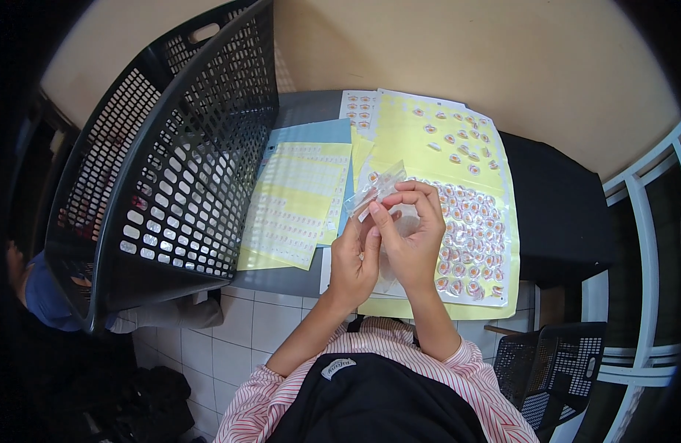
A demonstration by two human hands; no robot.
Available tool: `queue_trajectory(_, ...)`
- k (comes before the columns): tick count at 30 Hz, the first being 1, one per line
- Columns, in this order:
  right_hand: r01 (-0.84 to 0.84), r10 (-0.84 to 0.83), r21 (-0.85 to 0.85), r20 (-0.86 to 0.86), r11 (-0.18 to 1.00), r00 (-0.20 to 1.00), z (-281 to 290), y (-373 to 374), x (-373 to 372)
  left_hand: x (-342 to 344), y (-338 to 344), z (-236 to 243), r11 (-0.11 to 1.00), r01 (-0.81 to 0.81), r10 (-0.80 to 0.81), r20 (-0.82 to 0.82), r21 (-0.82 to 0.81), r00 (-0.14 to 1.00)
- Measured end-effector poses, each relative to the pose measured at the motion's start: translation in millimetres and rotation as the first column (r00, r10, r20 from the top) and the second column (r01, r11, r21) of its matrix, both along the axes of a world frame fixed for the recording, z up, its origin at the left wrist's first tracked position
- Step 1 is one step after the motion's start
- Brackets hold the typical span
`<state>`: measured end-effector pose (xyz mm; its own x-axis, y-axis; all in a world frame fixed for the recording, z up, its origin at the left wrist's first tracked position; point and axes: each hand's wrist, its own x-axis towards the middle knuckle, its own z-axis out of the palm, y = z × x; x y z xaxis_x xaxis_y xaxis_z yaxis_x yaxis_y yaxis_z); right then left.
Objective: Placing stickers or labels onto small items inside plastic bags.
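Note:
Both my hands meet over the table, closed on a small clear plastic bag [379,189]. My left hand [353,258] pinches its lower left side, and my right hand [414,240] grips it from the right with bent fingers. What the bag contains is too small to make out. Just right of my hands lies a yellow sticker sheet [399,125]. Rows of small round glossy stickers [469,244] cover its near half, while the far half has only scattered ones. Part of the sheet is hidden behind my hands.
A tall dark plastic basket [185,184] stands on the left. Yellow sheets with small printed rows [289,207] lie on a blue folder [311,133] beside it. A black-covered surface [554,199] adjoins the right side. Another dark basket [551,369] is low at right. A person [53,295] sits behind the left basket.

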<state>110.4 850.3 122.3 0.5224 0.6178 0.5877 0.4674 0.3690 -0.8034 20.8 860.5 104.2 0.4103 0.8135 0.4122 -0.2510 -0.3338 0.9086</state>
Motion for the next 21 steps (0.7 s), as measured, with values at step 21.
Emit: queue_trajectory(21, 0.059, 0.139, -0.578, 0.293, 0.814, 0.946, -21.4, -46.8, 179.2, -75.6, 38.3, -60.8, 0.648, -0.038, 0.345, 0.249, -0.761, 0.905)
